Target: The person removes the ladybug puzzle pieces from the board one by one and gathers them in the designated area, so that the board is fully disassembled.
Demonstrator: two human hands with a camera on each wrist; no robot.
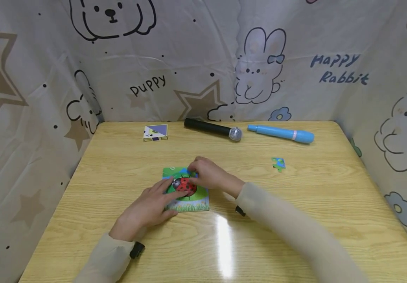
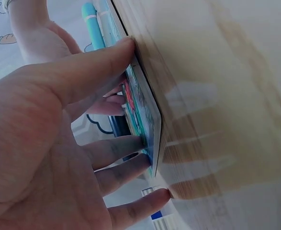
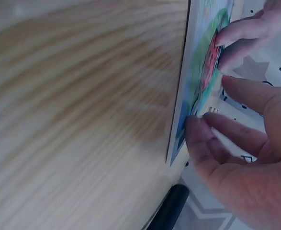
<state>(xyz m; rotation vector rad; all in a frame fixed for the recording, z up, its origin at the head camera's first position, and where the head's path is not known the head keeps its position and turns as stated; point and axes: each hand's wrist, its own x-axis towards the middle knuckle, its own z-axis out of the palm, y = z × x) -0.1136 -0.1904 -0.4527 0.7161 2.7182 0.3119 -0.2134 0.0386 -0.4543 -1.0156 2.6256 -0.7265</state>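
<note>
A jigsaw puzzle [image 1: 183, 206] with a red ladybug on green and blue ground lies flat on the table. My left hand [image 1: 150, 206] rests across its left side with fingers spread and mostly straight. In the left wrist view the thumb [image 2: 92, 67] touches the near edge. My right hand [image 1: 208, 173] is at the puzzle's upper right, its fingers bent and their tips on the surface. The right wrist view shows these fingertips [image 3: 194, 125] close together at the board; whether they pinch a piece is hidden. A loose blue-green puzzle piece [image 1: 279, 163] lies apart, to the right.
Along the table's back edge lie a small flat patterned box [image 1: 155, 132], a black microphone [image 1: 212, 128] with a silver head, and a light blue pen-shaped object [image 1: 281, 133]. A printed cloth [image 1: 203, 59] hangs behind and at both sides of the wooden table [image 1: 277, 251].
</note>
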